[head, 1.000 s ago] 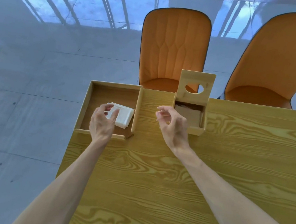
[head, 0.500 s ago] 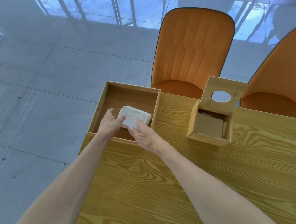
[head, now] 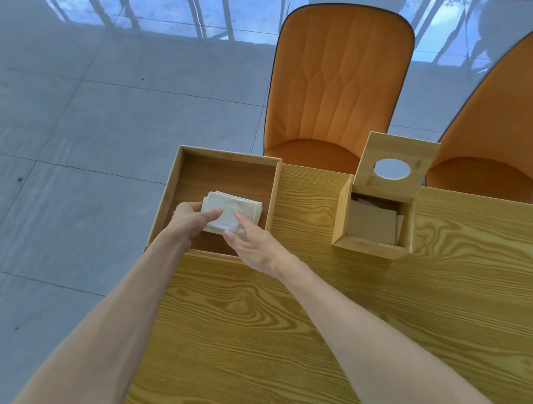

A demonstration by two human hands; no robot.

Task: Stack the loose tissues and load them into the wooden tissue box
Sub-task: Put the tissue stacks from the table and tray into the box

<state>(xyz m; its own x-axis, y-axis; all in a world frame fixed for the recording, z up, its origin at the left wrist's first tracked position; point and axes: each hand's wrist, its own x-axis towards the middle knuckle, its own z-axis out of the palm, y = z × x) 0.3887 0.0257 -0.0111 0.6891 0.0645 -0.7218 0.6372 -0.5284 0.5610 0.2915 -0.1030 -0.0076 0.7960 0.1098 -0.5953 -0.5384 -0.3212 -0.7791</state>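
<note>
A small pile of white tissues (head: 237,210) lies inside a shallow wooden tray (head: 227,155) at the table's far left corner. My left hand (head: 190,219) grips the pile's left near edge, thumb on top. My right hand (head: 253,242) rests its fingers on the pile's near right part. To the right stands the wooden tissue box (head: 369,247), its lid (head: 395,166) with a round hole tipped up and back. Inside the box lie some tissues in shadow.
The wooden table (head: 343,330) stretches toward me; its left edge drops to a tiled floor. Two orange chairs (head: 338,85) stand behind the far edge, one behind the gap between tray and box, one at the right.
My right hand has left the tissue box and come across to the tray, landing on the tissues. My left hand keeps its hold on the pile. The view has shifted left.
</note>
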